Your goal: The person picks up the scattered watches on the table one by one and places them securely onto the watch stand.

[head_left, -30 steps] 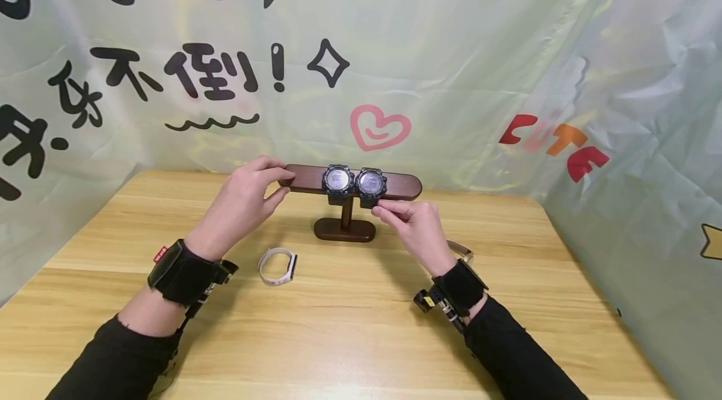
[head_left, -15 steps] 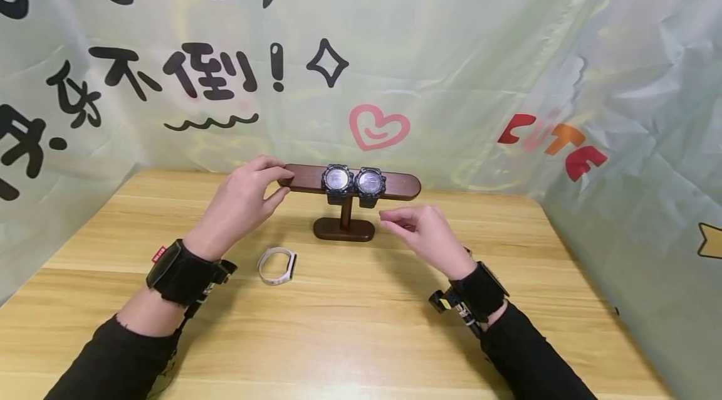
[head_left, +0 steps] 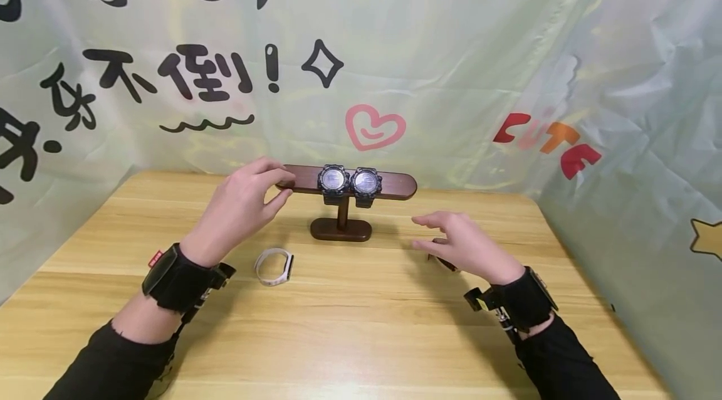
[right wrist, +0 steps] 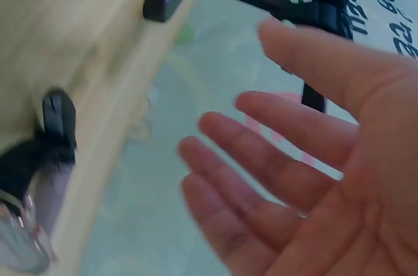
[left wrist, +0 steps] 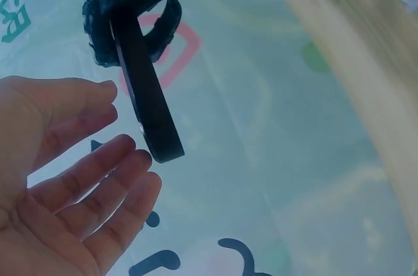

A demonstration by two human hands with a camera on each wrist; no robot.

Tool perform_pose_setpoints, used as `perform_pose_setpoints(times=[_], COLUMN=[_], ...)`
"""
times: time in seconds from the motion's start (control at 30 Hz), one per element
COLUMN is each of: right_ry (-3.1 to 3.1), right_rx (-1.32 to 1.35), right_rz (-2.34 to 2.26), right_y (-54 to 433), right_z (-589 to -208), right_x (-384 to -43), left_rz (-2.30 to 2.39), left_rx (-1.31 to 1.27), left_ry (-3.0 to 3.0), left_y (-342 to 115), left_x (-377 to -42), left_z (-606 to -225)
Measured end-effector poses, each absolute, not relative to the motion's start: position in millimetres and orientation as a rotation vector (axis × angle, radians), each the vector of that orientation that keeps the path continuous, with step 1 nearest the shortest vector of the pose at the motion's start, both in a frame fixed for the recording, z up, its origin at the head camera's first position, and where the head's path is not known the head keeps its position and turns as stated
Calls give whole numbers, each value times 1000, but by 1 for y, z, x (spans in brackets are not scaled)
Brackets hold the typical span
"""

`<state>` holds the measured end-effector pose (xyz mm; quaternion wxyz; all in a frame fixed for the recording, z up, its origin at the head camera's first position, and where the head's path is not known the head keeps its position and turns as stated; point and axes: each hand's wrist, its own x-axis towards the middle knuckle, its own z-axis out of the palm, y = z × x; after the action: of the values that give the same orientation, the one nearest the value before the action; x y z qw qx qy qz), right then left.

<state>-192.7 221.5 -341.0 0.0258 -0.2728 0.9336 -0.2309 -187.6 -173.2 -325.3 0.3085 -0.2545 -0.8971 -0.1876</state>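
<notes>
We see a dark brown wooden T-shaped stand (head_left: 398, 187) at mid-frame in the head view, long rounded bar on a short post and oval foot, upright on a light wood-grain table (head_left: 344, 331). Two black chunky round-faced digital watches sit side by side around its bar: the left watch (head_left: 333, 180) and the right watch (head_left: 366, 182), faces forward, straps hanging below. The person's left hand (head_left: 242, 199), left of centre, is at the bar's left end, fingers relaxed and a bit apart; we can't tell if the fingertips touch the wood. The right hand (head_left: 465, 244), right of centre, hovers well apart from the stand, thumb and fingers spread. Partly hidden just below it lies a dark strapped object (head_left: 445, 262), which the right wrist view puts at left, blurred. We mark a white loop wristband with a dark screen (head_left: 290, 268) lower left of the stand, standing on its edge. Both wrists wear black cuffs (head_left: 179, 281); sleeves (head_left: 113, 365) black. Behind, a pale green printed cloth (head_left: 462, 42) fills the upper frame, with black characters and a pink heart (head_left: 350, 127).
</notes>
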Motion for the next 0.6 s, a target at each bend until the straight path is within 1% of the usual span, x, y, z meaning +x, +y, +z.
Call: perform_pose_setpoints(times=[0.33,0.6], right_ry=[2806,2807], right_rx=[-731,-666], right_rz=[-488,-374], right_y=[238,245], right_z=[-327,-332], right_x=[-187,-191], left_rz=[-451,-427], left_rx=[-736,-820], left_ry=[-2308,-2258], left_y=[-163,-154], left_x=[-177,-168], left_z=[-318,-317])
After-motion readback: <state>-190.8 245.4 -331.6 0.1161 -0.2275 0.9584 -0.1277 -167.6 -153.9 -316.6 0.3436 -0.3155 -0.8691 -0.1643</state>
